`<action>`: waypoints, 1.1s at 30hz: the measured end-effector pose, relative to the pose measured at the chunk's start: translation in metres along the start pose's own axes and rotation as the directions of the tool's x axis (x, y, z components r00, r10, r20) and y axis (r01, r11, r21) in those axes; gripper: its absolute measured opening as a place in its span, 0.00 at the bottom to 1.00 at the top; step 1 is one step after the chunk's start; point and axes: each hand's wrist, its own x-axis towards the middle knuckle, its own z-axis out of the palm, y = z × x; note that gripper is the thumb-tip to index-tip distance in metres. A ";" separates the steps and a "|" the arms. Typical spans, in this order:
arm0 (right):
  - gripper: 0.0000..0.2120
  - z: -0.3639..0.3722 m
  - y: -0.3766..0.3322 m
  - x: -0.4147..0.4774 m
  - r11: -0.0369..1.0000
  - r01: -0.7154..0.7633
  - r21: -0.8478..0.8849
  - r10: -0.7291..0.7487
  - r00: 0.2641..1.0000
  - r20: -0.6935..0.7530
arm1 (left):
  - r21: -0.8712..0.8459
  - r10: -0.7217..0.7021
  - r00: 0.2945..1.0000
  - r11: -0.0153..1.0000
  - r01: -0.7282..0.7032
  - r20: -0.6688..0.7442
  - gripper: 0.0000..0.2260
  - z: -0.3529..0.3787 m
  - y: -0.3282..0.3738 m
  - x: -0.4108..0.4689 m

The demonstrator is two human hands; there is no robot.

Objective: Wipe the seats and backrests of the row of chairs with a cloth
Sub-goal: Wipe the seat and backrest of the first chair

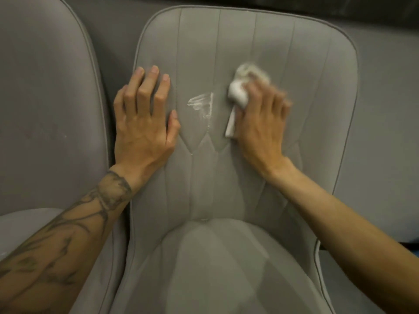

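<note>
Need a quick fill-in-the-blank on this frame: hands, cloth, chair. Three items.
1. The right hand grips a white ___.
2. On the grey chair, the left hand rests against the ___, not the seat.
3. A white smear lies ___ the two hands.
Missing: cloth; backrest; between.

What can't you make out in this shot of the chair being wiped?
Head view:
- The right hand and the cloth: outlines smeared by motion blur.
- The neighbouring chair: cut off by the left edge.
- The seat: front cut off by the bottom edge.
- The backrest under the left hand: covered by the palm.
</note>
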 end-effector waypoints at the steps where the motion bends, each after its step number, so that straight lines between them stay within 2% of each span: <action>1: 0.16 -0.005 -0.003 -0.016 0.998 0.066 0.011 -0.067 0.995 0.078 | -0.005 -0.002 1.000 1.000 0.002 0.002 0.27 0.000 0.000 0.000; 2: 0.15 -0.009 0.001 -0.022 0.992 0.128 -0.001 -0.127 0.984 0.126 | -0.012 -0.003 1.000 1.000 0.003 0.007 0.27 -0.001 0.000 0.000; 4: 0.14 -0.007 0.014 0.001 0.988 0.149 -0.029 -0.146 0.985 0.096 | -0.016 -0.005 1.000 1.000 0.005 0.016 0.27 -0.002 0.001 0.000; 6: 0.15 0.001 0.015 0.031 0.999 0.038 -0.036 -0.039 0.999 -0.025 | -0.013 -0.009 1.000 1.000 0.009 0.017 0.27 -0.001 0.000 0.000; 8: 0.16 0.007 0.001 0.024 0.999 -0.034 -0.003 0.034 0.997 -0.072 | -0.017 -0.005 1.000 1.000 0.005 0.014 0.27 0.000 0.001 0.000; 9: 0.17 0.009 -0.008 0.005 1.000 -0.016 0.025 0.017 0.999 -0.030 | -0.016 -0.005 1.000 1.000 0.006 0.014 0.27 0.000 0.000 0.000; 12: 0.15 -0.006 -0.009 -0.042 0.987 0.158 0.035 -0.162 0.971 0.177 | -0.018 -0.004 1.000 1.000 0.004 0.018 0.27 0.000 0.000 0.000; 13: 0.15 -0.007 -0.001 -0.032 0.982 0.189 0.029 -0.191 0.965 0.182 | -0.022 -0.006 1.000 1.000 0.006 0.021 0.27 -0.001 0.000 0.000; 14: 0.15 -0.005 0.006 -0.013 0.986 0.168 0.002 -0.167 0.976 0.137 | -0.025 -0.007 1.000 1.000 0.008 0.024 0.27 -0.002 0.001 0.000; 16: 0.16 0.004 0.012 0.041 0.999 -0.021 -0.029 0.019 0.998 -0.054 | -0.025 -0.008 1.000 1.000 0.008 0.025 0.28 -0.002 0.000 0.001; 18: 0.16 0.009 0.000 0.077 0.984 -0.178 0.010 0.176 0.959 -0.220 | -0.019 -0.011 1.000 1.000 0.011 0.020 0.28 -0.003 0.001 0.001; 19: 0.17 0.011 -0.012 0.074 0.981 -0.190 0.035 0.193 0.955 -0.226 | -0.015 -0.009 1.000 1.000 0.009 0.012 0.28 -0.003 0.001 0.001; 21: 0.18 0.012 -0.035 0.036 0.994 -0.067 0.082 0.071 0.996 -0.052 | -0.012 -0.003 1.000 1.000 0.003 0.002 0.27 -0.003 0.001 0.001; 23: 0.17 0.000 -0.037 -0.002 0.983 0.150 0.102 -0.163 0.978 0.130 | -0.019 -0.002 1.000 1.000 0.003 0.005 0.27 -0.003 0.001 0.001; 24: 0.16 -0.003 -0.028 -0.004 0.969 0.225 0.097 -0.239 0.958 0.158 | -0.023 -0.004 1.000 1.000 0.004 0.010 0.27 -0.003 0.001 0.001; 25: 0.15 -0.004 -0.016 0.007 0.965 0.248 0.081 -0.257 0.958 0.124 | -0.028 -0.007 1.000 1.000 0.008 0.016 0.27 -0.004 0.001 0.001; 26: 0.15 -0.001 -0.006 0.025 0.981 0.186 0.052 -0.189 0.980 0.060 | -0.033 -0.009 1.000 0.999 0.009 0.020 0.27 -0.004 0.001 0.001; 27: 0.15 0.003 0.002 0.048 0.998 0.064 0.029 -0.063 0.997 -0.037 | -0.032 -0.009 1.000 0.999 0.009 0.020 0.27 -0.004 0.001 0.001; 29: 0.16 0.010 0.001 0.084 0.984 -0.175 0.011 0.173 0.959 -0.226 | -0.024 -0.010 1.000 1.000 0.010 0.019 0.27 -0.004 0.001 0.001; 30: 0.17 0.015 -0.010 0.086 0.976 -0.217 0.015 0.214 0.944 -0.249 | -0.024 -0.010 1.000 1.000 0.011 0.019 0.28 -0.003 0.001 0.001; 31: 0.17 0.018 -0.022 0.077 0.981 -0.191 0.038 0.194 0.957 -0.216 | -0.024 -0.011 1.000 1.000 0.011 0.016 0.28 -0.003 0.002 0.002; 33: 0.18 0.018 -0.046 0.036 0.995 0.015 0.102 -0.012 0.999 -0.030 | -0.038 -0.007 1.000 0.999 0.007 0.006 0.28 -0.004 0.002 0.002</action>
